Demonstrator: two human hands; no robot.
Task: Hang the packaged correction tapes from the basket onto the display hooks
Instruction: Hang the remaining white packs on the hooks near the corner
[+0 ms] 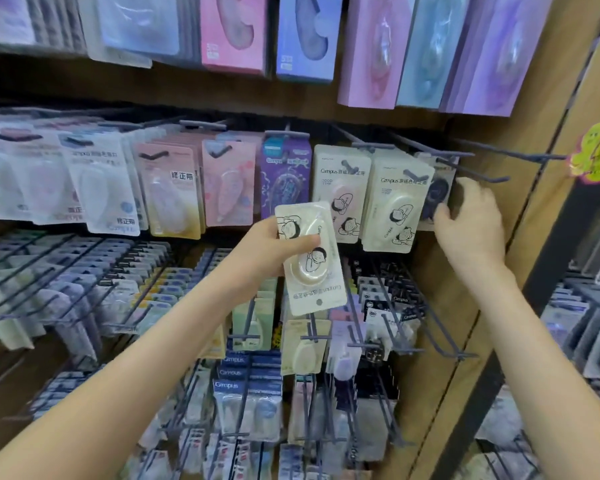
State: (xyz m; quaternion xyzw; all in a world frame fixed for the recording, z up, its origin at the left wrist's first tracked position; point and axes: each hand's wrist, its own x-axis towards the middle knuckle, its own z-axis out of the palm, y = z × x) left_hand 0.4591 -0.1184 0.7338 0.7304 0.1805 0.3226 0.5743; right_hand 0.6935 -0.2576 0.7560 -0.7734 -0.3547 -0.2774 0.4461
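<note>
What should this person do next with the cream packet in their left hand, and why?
Probably turn the cream packet the right way up and lift it toward the hook carrying the matching cream packets. The left hand holds it with its print upside down, while the right hand grips a dark packet on the neighbouring hook.

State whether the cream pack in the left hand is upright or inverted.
Upside down: the cream blister-packed correction tape in the left hand shows inverted lettering at its bottom.
</note>
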